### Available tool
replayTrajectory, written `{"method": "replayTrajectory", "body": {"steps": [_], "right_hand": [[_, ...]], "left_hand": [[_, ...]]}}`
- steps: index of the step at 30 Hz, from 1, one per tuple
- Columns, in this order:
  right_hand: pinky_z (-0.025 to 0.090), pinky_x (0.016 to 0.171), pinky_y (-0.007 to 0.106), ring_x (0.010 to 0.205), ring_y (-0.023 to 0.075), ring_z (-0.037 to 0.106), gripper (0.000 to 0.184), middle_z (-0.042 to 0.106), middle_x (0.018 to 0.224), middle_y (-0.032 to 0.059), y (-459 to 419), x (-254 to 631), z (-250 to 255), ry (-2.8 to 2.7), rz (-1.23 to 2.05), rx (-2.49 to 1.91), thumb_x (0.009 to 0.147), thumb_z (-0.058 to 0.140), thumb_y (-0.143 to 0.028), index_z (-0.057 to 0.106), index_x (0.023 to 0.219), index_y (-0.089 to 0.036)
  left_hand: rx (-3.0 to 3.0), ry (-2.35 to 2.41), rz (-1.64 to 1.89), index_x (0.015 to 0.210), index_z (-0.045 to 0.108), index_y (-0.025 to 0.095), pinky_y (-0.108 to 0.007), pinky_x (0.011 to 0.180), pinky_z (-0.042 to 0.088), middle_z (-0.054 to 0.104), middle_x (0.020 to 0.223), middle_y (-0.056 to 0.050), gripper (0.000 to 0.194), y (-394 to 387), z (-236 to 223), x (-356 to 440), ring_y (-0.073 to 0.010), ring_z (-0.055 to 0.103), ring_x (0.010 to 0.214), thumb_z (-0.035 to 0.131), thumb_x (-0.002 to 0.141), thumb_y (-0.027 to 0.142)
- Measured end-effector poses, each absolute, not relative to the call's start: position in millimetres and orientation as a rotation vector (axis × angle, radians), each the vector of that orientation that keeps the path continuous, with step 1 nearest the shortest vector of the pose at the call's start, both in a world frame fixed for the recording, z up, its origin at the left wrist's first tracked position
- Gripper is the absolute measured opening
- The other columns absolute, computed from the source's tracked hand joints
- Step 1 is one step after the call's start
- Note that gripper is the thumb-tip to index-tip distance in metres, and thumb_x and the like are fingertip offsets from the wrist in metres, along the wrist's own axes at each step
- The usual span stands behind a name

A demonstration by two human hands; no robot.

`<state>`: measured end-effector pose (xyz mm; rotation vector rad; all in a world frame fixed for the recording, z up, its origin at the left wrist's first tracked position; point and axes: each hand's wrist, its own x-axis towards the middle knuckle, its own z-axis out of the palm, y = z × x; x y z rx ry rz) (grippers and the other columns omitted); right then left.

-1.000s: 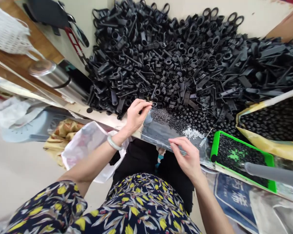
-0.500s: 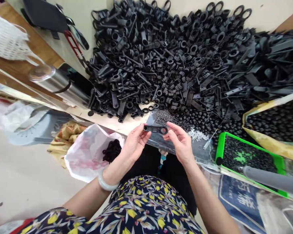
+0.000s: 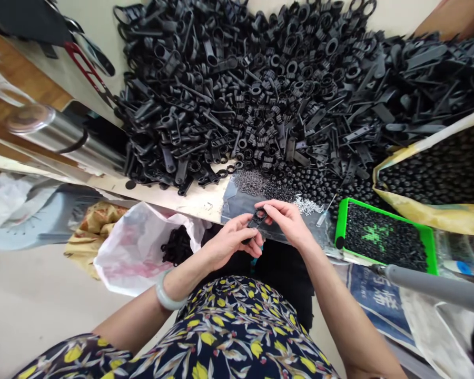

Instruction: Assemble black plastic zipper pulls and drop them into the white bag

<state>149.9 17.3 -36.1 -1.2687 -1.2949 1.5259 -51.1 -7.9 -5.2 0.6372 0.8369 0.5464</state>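
Note:
Over the table's front edge, my left hand (image 3: 237,237) is closed around a flat black plastic part with a ring end (image 3: 256,218). The part is tilted, its ring pointing up and away from me. The thumb and fingers of my right hand (image 3: 287,220) pinch the part at the ring; whether a smaller piece is between those fingertips is too small to tell. Just beyond the hands are tiny metal pieces (image 3: 249,182), black beads (image 3: 319,179) and silver pins (image 3: 308,205). A thin screwdriver-like tool (image 3: 324,215) lies to their right.
A large heap of black plastic parts (image 3: 237,89) covers the back. At right are a green tray (image 3: 342,223) of small black pieces and a yellow-edged bag (image 3: 430,213) of black beads. A steel flask (image 3: 59,131) lies left; an open white bag (image 3: 122,252) hangs below the edge.
My left hand first reached to the heap's edge, then brought the black part in front of me. Both hands are now closer together, the part turned from level to tilted. The view has shifted.

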Motion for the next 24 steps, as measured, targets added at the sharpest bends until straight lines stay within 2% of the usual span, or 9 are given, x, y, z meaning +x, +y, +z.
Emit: {"method": "replayTrajectory", "body": {"steps": [9, 13, 19, 24], "right_hand": [[0.056, 0.069, 0.027, 0.07, 0.0131, 0.063, 0.038, 0.076, 0.09, 0.003, 15.4, 152.7, -45.1, -1.34, 1.471, -1.306, 0.097, 0.064, -0.053, 0.08, 0.11, -0.022], [0.056, 0.071, 0.028, 0.072, 0.0131, 0.065, 0.036, 0.074, 0.096, 0.0039, 10.8, 151.9, -40.2, -1.435, 1.378, -1.306, 0.1, 0.061, -0.051, 0.078, 0.114, -0.023], [0.054, 0.073, 0.028, 0.082, 0.0146, 0.066, 0.03, 0.072, 0.108, 0.0047, -1.2, 159.3, -39.3, -1.601, 1.201, -1.279, 0.096, 0.072, -0.042, 0.077, 0.121, -0.027], [0.057, 0.085, 0.032, 0.099, 0.0186, 0.071, 0.029, 0.075, 0.113, 0.0061, -2.9, 166.0, -42.0, -1.766, 1.1, -1.264, 0.101, 0.065, -0.039, 0.076, 0.124, -0.027]], "left_hand": [[0.669, 0.857, 0.544, 0.12, 0.055, 0.018, -0.026, 0.059, 0.055, 0.068, 0.073, 0.0, 0.041, -9.4, -2.7, -40.0, -0.0133, 0.065, 0.054, 0.072, 0.089, 0.039], [0.717, 0.881, 0.551, 0.116, 0.055, 0.019, -0.019, 0.051, 0.043, 0.063, 0.067, 0.004, 0.039, -8.1, -8.2, -38.3, -0.0082, 0.054, 0.047, 0.072, 0.091, 0.044], [0.706, 0.888, 0.556, 0.121, 0.054, 0.021, -0.017, 0.046, 0.034, 0.056, 0.066, 0.006, 0.047, -11.0, -11.1, -36.2, -0.0074, 0.045, 0.051, 0.075, 0.089, 0.047], [0.646, 0.865, 0.523, 0.119, 0.052, 0.02, -0.016, 0.046, 0.026, 0.052, 0.066, 0.007, 0.051, -12.9, -13.7, -34.7, -0.0067, 0.042, 0.054, 0.078, 0.086, 0.048]]}}
